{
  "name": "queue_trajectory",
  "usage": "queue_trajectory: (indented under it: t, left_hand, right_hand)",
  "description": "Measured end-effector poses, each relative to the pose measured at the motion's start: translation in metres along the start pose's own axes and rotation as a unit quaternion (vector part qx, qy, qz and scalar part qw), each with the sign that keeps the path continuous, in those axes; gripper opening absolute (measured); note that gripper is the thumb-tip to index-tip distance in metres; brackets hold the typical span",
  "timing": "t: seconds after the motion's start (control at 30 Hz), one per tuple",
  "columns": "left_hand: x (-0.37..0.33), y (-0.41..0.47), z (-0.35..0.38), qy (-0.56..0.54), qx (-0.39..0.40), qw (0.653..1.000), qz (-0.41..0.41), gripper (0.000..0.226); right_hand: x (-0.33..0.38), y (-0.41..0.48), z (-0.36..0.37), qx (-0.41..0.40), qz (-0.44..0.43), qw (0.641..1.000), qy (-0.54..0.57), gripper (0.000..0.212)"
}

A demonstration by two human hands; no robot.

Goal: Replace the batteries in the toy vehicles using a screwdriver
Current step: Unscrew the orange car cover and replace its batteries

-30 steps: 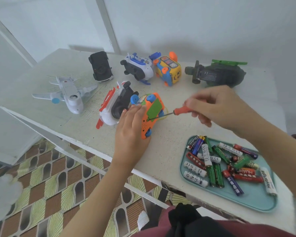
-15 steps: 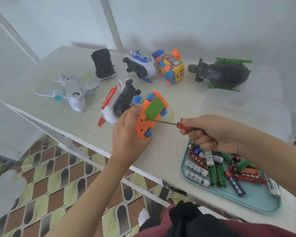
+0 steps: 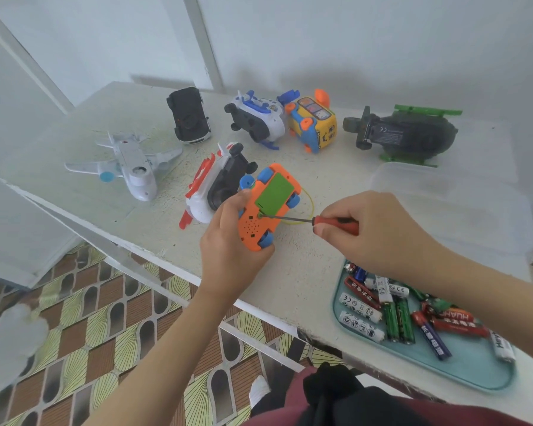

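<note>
My left hand (image 3: 228, 241) grips an orange toy car (image 3: 268, 207) with blue wheels, lifted off the table with its underside up. A green battery cover (image 3: 274, 192) shows on that underside. My right hand (image 3: 379, 232) holds a red-handled screwdriver (image 3: 336, 222); its thin shaft points left and its tip touches the screw just below the green cover. A teal tray (image 3: 462, 373) at the front right holds several loose batteries (image 3: 397, 318), partly hidden by my right forearm.
More toys lie on the white table (image 3: 305, 272): a white plane (image 3: 130, 167), a black car (image 3: 188, 115), a red-white vehicle (image 3: 216, 186), a blue-white one (image 3: 259, 118), a yellow bus (image 3: 314, 124), a dark green helicopter (image 3: 403, 133). A clear plastic box (image 3: 443, 204) stands at right.
My left hand has raised and tilted the orange car toward me. My right hand has drawn nearer with the screwdriver, its tip now set on the screw below the green cover.
</note>
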State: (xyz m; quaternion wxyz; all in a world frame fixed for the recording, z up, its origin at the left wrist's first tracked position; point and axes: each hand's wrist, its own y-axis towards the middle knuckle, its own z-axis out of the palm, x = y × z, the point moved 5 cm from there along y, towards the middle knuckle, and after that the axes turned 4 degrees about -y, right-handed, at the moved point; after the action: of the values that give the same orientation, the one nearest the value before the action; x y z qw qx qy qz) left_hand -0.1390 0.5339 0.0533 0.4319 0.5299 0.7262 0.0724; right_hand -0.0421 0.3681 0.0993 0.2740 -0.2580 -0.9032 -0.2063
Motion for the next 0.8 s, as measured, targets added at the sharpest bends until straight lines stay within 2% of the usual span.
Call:
queue_trajectory:
  t: [0.2, 0.37, 0.43, 0.53, 0.6, 0.63, 0.7, 0.73, 0.8]
  left_hand:
    - [-0.001, -0.003, 0.001, 0.007, 0.003, 1.000, 0.002, 0.082]
    - [-0.005, -0.002, 0.003, 0.009, 0.008, 1.000, 0.021, 0.083]
    - [-0.008, -0.001, 0.004, 0.014, 0.006, 0.999, 0.038, 0.081]
    - [-0.010, 0.000, 0.003, 0.016, 0.005, 0.999, 0.041, 0.079]
    - [-0.012, -0.001, 0.002, 0.020, 0.008, 0.998, 0.056, 0.078]
    - [-0.013, -0.003, 0.003, 0.022, 0.010, 0.997, 0.068, 0.078]
    - [-0.017, -0.005, 0.003, 0.025, 0.012, 0.995, 0.093, 0.075]
    - [-0.019, -0.006, 0.004, 0.027, 0.012, 0.994, 0.102, 0.073]
    - [-0.019, -0.007, 0.005, 0.030, 0.011, 0.994, 0.106, 0.072]
  right_hand:
    - [0.003, -0.001, 0.000, -0.031, -0.082, 0.990, -0.107, 0.021]
    - [0.010, -0.010, -0.005, -0.077, -0.139, 0.966, -0.203, 0.014]
    - [0.012, -0.008, -0.011, -0.079, -0.130, 0.967, -0.203, 0.014]
    - [0.004, -0.002, -0.012, 0.014, -0.008, 0.988, -0.151, 0.034]
    - [-0.009, -0.002, -0.008, 0.116, 0.114, 0.986, -0.041, 0.041]
    - [-0.014, -0.005, -0.005, 0.165, 0.185, 0.967, 0.058, 0.039]
    - [-0.016, -0.013, 0.001, 0.222, 0.299, 0.899, 0.229, 0.034]
    - [-0.016, -0.015, 0.002, 0.231, 0.330, 0.875, 0.269, 0.031]
    - [-0.015, -0.016, 0.003, 0.236, 0.364, 0.848, 0.305, 0.029]
